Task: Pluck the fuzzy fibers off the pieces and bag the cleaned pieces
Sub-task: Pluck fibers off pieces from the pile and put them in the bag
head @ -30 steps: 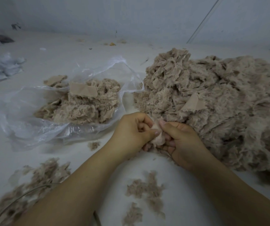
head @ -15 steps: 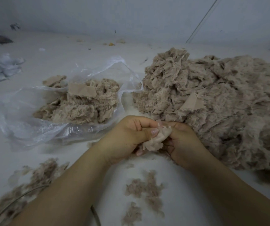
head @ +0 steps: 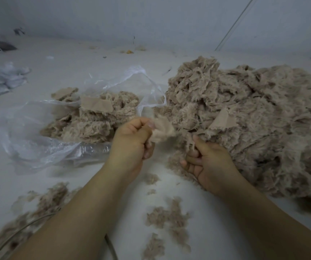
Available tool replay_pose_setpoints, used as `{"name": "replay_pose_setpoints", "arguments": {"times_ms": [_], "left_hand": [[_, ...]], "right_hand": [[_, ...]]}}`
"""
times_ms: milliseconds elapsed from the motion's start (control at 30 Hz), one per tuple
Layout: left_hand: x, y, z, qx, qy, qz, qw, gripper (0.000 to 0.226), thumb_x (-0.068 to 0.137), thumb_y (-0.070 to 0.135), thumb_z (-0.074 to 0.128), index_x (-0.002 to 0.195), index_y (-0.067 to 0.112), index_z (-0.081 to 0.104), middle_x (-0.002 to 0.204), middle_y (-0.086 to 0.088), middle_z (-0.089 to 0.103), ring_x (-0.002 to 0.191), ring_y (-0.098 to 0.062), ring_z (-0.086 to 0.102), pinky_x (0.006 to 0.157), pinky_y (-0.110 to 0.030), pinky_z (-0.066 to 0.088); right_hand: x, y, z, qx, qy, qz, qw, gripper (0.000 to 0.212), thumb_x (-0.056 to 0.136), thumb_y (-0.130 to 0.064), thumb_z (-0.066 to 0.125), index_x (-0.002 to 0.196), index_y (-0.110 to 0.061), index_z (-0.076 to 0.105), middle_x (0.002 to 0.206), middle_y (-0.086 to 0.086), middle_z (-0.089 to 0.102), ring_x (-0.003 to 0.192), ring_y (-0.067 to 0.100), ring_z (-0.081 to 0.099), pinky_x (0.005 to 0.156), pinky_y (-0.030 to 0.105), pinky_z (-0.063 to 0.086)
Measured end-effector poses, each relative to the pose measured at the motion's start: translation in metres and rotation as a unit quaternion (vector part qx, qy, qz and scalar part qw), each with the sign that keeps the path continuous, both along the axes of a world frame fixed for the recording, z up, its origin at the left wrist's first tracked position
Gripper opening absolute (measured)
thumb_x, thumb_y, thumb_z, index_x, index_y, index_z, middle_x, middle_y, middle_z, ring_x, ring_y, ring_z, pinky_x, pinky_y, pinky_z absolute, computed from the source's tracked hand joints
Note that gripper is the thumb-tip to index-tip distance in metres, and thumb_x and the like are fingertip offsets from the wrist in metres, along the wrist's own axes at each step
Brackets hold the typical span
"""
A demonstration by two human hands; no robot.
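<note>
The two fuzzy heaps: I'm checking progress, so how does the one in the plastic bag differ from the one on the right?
The bagged heap is much smaller than the right heap. It lies within the clear plastic bag; the right heap sits loose on the table. Both are the same beige fuzzy pieces.

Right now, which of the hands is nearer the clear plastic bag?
Left. The left hand holds a fuzzy piece right beside the clear plastic bag, by its open mouth. The right hand is farther off, pinching fibers at the big pile.
</note>
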State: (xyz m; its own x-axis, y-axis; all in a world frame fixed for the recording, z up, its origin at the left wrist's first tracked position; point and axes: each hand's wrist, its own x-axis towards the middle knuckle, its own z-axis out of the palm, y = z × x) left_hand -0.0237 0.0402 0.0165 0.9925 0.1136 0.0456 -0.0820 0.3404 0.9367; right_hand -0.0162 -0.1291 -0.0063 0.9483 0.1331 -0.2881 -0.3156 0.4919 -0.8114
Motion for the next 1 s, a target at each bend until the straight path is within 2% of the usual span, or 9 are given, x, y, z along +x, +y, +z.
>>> {"name": "replay_pose_setpoints", "arguments": {"times_ms": [67, 167, 300, 433, 567, 633, 700, 767, 1000], "left_hand": [[-0.004, -0.008, -0.001, 0.055, -0.004, -0.049, 0.997, 0.021, 0.095, -0.001, 0.053, 0.083, 0.013, 0.062, 0.052, -0.005, 0.052, 0.032, -0.013, 0.039, 0.036, -0.017, 0.030], [-0.010, -0.017, -0.003, 0.042, -0.012, -0.140, 0.989, 0.011, 0.087, 0.001, 0.061, 0.094, 0.009, 0.059, 0.062, -0.010, 0.065, 0.038, -0.018, 0.053, 0.036, -0.022, 0.041], [-0.011, -0.019, -0.002, -0.061, -0.057, -0.152, 0.985, 0.015, 0.080, 0.003, 0.063, 0.095, 0.006, 0.058, 0.070, -0.016, 0.068, 0.050, -0.025, 0.064, 0.043, -0.026, 0.051], [-0.010, -0.019, -0.005, -0.036, -0.067, -0.134, 0.988, 0.009, 0.086, 0.002, 0.065, 0.092, 0.008, 0.063, 0.071, -0.016, 0.070, 0.056, -0.027, 0.066, 0.046, -0.029, 0.054], [-0.008, -0.019, -0.012, 0.128, -0.051, -0.056, 0.989, 0.011, 0.089, 0.004, 0.066, 0.080, 0.009, 0.064, 0.057, -0.017, 0.064, 0.043, -0.022, 0.060, 0.040, -0.027, 0.049], [-0.008, -0.019, -0.015, 0.182, -0.057, -0.041, 0.981, 0.017, 0.090, 0.009, 0.068, 0.073, 0.012, 0.065, 0.054, -0.022, 0.060, 0.038, -0.021, 0.056, 0.036, -0.024, 0.044], [-0.008, -0.020, -0.014, 0.208, -0.056, -0.041, 0.976, 0.021, 0.090, 0.014, 0.069, 0.069, 0.017, 0.066, 0.050, -0.016, 0.059, 0.035, -0.018, 0.053, 0.035, -0.022, 0.039], [-0.008, -0.019, -0.012, 0.198, -0.031, -0.053, 0.978, 0.022, 0.088, 0.016, 0.070, 0.067, 0.021, 0.067, 0.046, -0.007, 0.057, 0.033, -0.013, 0.048, 0.034, -0.019, 0.036], [-0.003, -0.002, -0.003, 0.063, -0.014, -0.054, 0.996, 0.021, 0.088, 0.010, 0.066, 0.070, 0.008, 0.055, 0.044, -0.008, 0.051, 0.029, -0.016, 0.037, 0.036, -0.016, 0.030]], "right_hand": [[-0.001, -0.001, 0.001, -0.016, -0.022, 0.031, 0.999, 0.031, 0.091, -0.033, 0.063, 0.067, -0.014, 0.058, 0.048, -0.004, 0.041, 0.037, 0.006, 0.045, 0.048, 0.026, 0.052], [-0.005, -0.001, 0.003, -0.042, -0.061, 0.077, 0.994, 0.028, 0.074, -0.039, 0.068, 0.065, -0.013, 0.072, 0.052, 0.003, 0.047, 0.047, 0.014, 0.057, 0.048, 0.024, 0.050], [-0.006, -0.001, 0.003, -0.070, -0.089, 0.077, 0.991, 0.039, 0.090, -0.036, 0.061, 0.065, -0.007, 0.062, 0.050, 0.006, 0.050, 0.053, 0.022, 0.059, 0.046, 0.025, 0.048], [-0.001, -0.001, 0.002, -0.036, -0.016, 0.011, 0.999, 0.056, 0.102, -0.048, 0.041, 0.074, -0.004, 0.063, 0.047, 0.005, 0.044, 0.040, 0.017, 0.049, 0.043, 0.026, 0.048], [0.001, -0.001, 0.003, -0.023, -0.021, 0.048, 0.998, 0.094, 0.049, -0.089, 0.055, 0.084, -0.003, 0.068, 0.042, -0.001, 0.035, 0.034, 0.011, 0.040, 0.044, 0.024, 0.045], [-0.002, -0.003, -0.001, -0.029, -0.061, 0.060, 0.996, 0.078, 0.057, -0.081, 0.062, 0.079, -0.008, 0.073, 0.044, -0.001, 0.043, 0.038, 0.009, 0.046, 0.046, 0.024, 0.046], [-0.006, -0.005, 0.000, -0.056, -0.111, 0.099, 0.987, 0.038, 0.078, -0.050, 0.068, 0.076, -0.013, 0.078, 0.057, 0.005, 0.063, 0.049, 0.011, 0.061, 0.048, 0.022, 0.049], [-0.007, -0.006, 0.000, -0.063, -0.114, 0.113, 0.985, 0.019, 0.080, -0.029, 0.067, 0.075, -0.015, 0.080, 0.064, 0.008, 0.068, 0.053, 0.010, 0.064, 0.048, 0.019, 0.049], [-0.005, -0.002, 0.000, -0.016, -0.049, 0.043, 0.998, 0.028, 0.087, -0.019, 0.065, 0.060, -0.017, 0.074, 0.044, -0.006, 0.038, 0.035, 0.003, 0.041, 0.044, 0.021, 0.046]]}}
